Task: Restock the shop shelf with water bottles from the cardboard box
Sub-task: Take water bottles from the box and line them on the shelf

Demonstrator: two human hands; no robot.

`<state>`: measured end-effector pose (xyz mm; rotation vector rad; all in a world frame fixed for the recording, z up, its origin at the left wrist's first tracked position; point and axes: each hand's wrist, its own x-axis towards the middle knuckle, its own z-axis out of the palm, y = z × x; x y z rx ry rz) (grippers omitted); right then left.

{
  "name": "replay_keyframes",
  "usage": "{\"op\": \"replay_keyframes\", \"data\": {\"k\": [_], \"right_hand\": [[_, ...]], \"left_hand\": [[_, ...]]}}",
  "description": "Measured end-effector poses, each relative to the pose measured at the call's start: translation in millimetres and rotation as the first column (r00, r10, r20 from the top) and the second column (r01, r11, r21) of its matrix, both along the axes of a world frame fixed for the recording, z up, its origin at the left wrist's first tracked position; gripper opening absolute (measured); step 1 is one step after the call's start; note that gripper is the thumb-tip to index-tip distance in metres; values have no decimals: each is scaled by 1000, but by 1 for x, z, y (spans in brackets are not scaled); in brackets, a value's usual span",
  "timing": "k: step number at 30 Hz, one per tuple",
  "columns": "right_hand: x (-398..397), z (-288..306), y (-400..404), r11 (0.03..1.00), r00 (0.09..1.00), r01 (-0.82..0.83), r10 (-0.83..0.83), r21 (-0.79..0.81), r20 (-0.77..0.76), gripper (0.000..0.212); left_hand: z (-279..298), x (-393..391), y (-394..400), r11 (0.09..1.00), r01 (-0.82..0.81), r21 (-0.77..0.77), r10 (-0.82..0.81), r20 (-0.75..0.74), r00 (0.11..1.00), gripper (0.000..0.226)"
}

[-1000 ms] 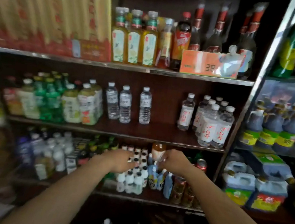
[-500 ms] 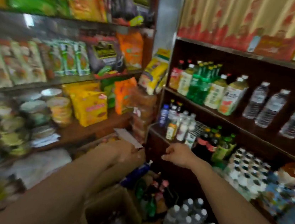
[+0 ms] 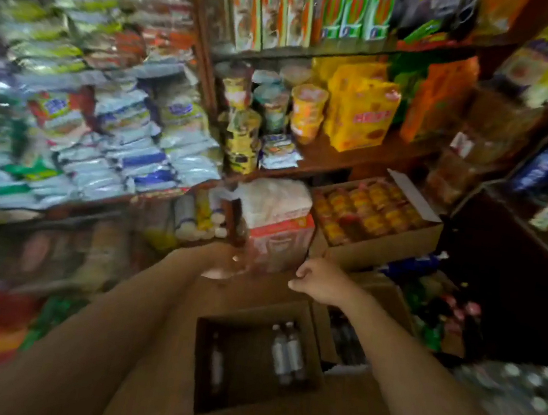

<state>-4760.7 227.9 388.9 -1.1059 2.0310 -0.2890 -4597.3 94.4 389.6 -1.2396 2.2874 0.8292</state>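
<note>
- Below, both bare forearms reached forward over an open cardboard box [image 3: 211, 365] that stood on the floor in front of the snack shelves.
- The right hand [image 3: 320, 278] hung above the far edge of the box with its fingers loosely curled under and nothing held in them; it touched nothing that could be made out.
- The left hand [image 3: 224, 263] was smeared by motion blur. It lay in front of a red-and-white carton [image 3: 279, 239], and whether its fingers were spread or closed, or touched the carton, could not be told.
- Inside the box, two water bottles [image 3: 287, 352] lay side by side and touching near the right wall, long axes running from the near side to the far side, white caps pointing away from the person.
- A third bottle [image 3: 216, 365] lay alone along the left wall, well apart from the pair, with the same lengthwise direction; which end held its cap was too dim to tell.
- Beyond the right hand sat an open tray box [image 3: 382, 241] of orange packets, and above it a yellow snack bag [image 3: 363, 115] stood upright on a wooden shelf [image 3: 341, 153].
</note>
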Motion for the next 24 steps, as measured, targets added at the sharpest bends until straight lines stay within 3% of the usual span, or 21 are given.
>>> {"op": "replay_keyframes", "data": {"k": [5, 8, 11, 14, 17, 24], "right_hand": [[35, -84, -13, 985, 999, -3, -4, 173, 43, 23], [41, -139, -8, 965, 992, 42, -72, 258, 106, 31], [37, -199, -8, 948, 979, 57, -114, 314, 168, 16], [33, -263, -5, 935, 968, 121, -186, 332, 169, 15], [30, -340, -3, 904, 939, 218, -297, 367, 172, 33], [28, -519, -9, 851, 926, 261, -354, 455, 132, 60]], "left_hand": [[-99, 49, 0, 982, -111, 153, 103, 59, 993, 39], [-157, 51, 10, 956, -158, 249, 142, 79, 987, 38], [-218, 38, 18, 905, -224, 361, 203, 97, 974, 40], [-280, 23, 18, 835, -344, 428, 326, 119, 938, 41], [-360, 5, 14, 772, -403, 492, 393, 129, 910, 38], [-555, -25, -2, 703, -516, 489, 532, 119, 838, 20]]}}
